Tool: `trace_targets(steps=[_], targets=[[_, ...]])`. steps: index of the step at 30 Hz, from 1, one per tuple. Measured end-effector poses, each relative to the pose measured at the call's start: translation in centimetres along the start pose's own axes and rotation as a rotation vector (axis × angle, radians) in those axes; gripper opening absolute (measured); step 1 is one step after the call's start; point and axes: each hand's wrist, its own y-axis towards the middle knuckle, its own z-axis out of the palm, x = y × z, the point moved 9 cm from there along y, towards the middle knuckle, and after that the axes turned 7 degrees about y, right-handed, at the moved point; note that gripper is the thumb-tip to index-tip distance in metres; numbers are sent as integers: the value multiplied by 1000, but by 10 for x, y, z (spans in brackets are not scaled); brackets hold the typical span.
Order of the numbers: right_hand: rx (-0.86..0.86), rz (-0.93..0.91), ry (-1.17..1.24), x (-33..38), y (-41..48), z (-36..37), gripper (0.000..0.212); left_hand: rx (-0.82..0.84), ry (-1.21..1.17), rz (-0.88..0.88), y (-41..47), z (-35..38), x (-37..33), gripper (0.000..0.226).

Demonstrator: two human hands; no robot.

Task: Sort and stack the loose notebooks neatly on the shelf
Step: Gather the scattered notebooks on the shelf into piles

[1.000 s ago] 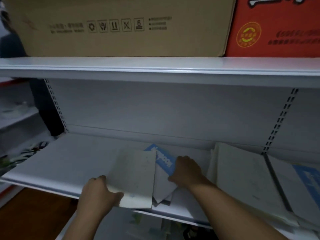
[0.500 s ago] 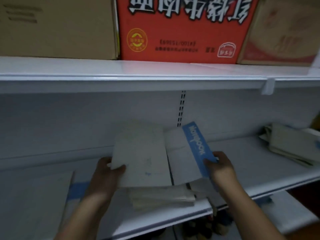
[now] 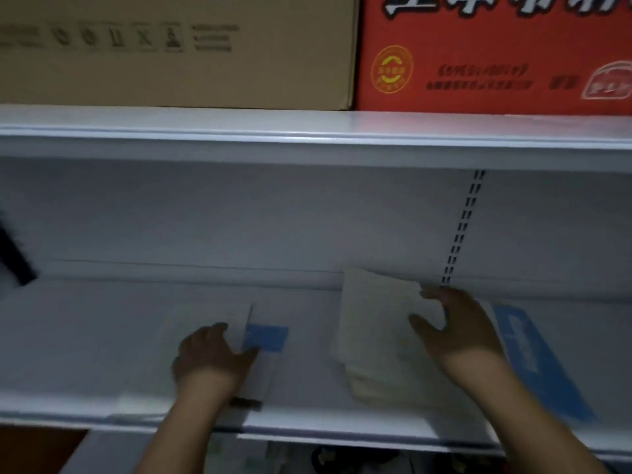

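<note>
- Our left hand (image 3: 213, 354) lay flat, fingers spread, pressing a pale notebook (image 3: 205, 323) onto the white shelf (image 3: 85, 336) — a blue-banded notebook (image 3: 265, 338) showed just beside its thumb
- Our right hand (image 3: 451, 326) gripped the far edge of a stack of notebooks (image 3: 372, 330), thumb on top, fingers curled over
- A blue-striped notebook (image 3: 533, 364) lay right of that wrist
- Above sat a brown carton (image 3: 178, 49) and a red carton (image 3: 492, 53) — side by side
</note>
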Motion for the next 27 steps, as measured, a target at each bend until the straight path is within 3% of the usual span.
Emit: trace_targets(steps=[3,6,11,14,15,17,18,19,21,24,27], targets=[[356,-211,21,77,-25,102,47,-28,98,-126,3,-14,69,84],[732,-264,-126,100,-52,200,68,-23,71,-122,-7,-21,93,91],[886,-99,-417,69,-35,259,114,34,97,-68,-7,-36,110,79],[826,-96,-454,76,-29,256,105,103,-52,-120,-3,-38,118,68],[809,-87,-427,79,-29,255,90,121,-131,-133,-3,-38,119,57],[771,-76,-304,87,-32,251,34,134,-263,-90,-2,-40,113,28],[747,-70,-258,91,-33,244,20,143,-314,-60,-1,-38,107,19],[719,-66,-227,95,-35,235,22,158,-361,-32,-1,-38,101,13],[634,-62,-136,105,-34,203,7,159,-532,-17,-1,-39,88,16],[352,-26,70,95,-20,117,9,150,-892,14,7,-47,55,25],[-11,181,500,35,-17,16,21,236,-1053,94,5,-40,-12,34]])
